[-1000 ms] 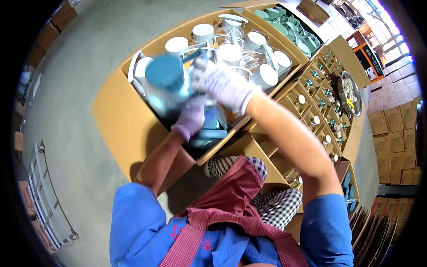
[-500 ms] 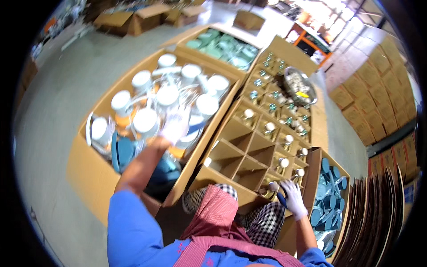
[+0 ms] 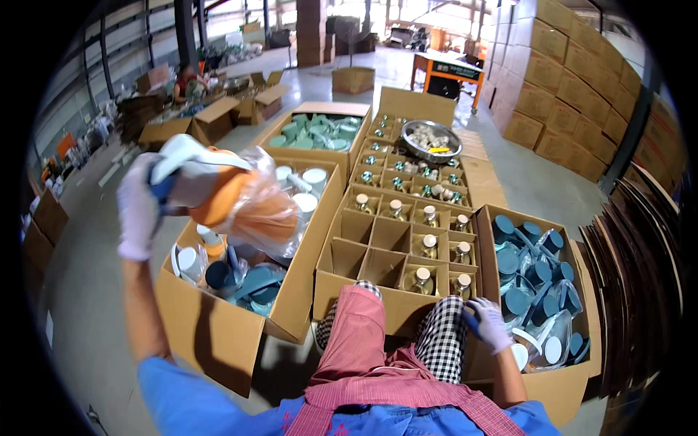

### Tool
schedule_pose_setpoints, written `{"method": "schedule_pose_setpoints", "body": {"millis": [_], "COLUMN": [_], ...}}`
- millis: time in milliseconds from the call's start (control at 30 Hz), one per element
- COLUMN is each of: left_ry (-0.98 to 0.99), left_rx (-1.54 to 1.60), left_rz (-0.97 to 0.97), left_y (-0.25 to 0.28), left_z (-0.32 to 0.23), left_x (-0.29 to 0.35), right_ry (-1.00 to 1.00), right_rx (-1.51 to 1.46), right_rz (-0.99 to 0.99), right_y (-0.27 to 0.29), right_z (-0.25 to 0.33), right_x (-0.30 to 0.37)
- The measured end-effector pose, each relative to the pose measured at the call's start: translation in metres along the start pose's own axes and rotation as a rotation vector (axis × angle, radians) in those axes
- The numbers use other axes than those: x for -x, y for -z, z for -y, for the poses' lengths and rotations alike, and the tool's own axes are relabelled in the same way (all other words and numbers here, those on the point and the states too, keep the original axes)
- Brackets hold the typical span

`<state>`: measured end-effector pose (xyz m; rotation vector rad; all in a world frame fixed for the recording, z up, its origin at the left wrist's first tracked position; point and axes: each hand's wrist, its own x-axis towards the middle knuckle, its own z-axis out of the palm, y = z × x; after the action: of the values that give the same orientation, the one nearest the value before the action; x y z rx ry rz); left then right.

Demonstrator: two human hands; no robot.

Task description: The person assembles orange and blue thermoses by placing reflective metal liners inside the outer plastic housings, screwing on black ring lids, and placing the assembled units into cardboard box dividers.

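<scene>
My gloved left hand [image 3: 140,207] is raised over the left carton [image 3: 211,334], gripping a bundle of white and orange plastic parts in a clear bag [image 3: 233,192]. Below it, that carton holds white cylindrical parts with handles [image 3: 314,179] and dark blue ones [image 3: 259,282] in clear plastic. My right hand [image 3: 488,324], also gloved, is low beside my right knee, between the divided carton [image 3: 363,289] and the right carton, its fingers extended and nothing visible in them. Glass bottles with pale caps [image 3: 422,279] stand in several compartments of the divided carton.
Blue handled parts [image 3: 538,273] fill the right carton [image 3: 582,385]; green ones [image 3: 320,133] fill a rear carton. A metal bowl of small pieces [image 3: 432,140] rests on the divided carton. Cardboard sheets [image 3: 625,269] and stacked boxes [image 3: 574,87] stand right. Another person [image 3: 187,83] is far left.
My left hand has lifted the bagged bundle out of the left carton, up and to the left. My right hand has left a bottle at the divided carton's near corner. The view has tilted up.
</scene>
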<state>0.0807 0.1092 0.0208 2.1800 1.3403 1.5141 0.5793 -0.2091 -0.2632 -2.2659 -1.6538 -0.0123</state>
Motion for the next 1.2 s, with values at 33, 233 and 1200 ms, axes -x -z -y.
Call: {"method": "schedule_pose_setpoints", "body": {"millis": [33, 233, 1200], "left_ry": [-0.147, 0.343, -0.093], "left_rx": [-0.077, 0.255, 0.622], "left_rz": [-0.056, -0.104, 0.413], "left_y": [0.027, 0.039, -0.291], "left_z": [-0.001, 0.030, 0.013], "left_x": [0.003, 0.094, 0.120], "right_ry": [0.045, 0.076, 0.559], "right_rx": [-0.111, -0.995, -0.521], "right_rz": [-0.006, -0.401, -0.399], "right_y": [-0.006, -0.024, 0.152], "right_z": [0.011, 0.100, 0.084], "right_x": [-0.009, -0.097, -0.139]}}
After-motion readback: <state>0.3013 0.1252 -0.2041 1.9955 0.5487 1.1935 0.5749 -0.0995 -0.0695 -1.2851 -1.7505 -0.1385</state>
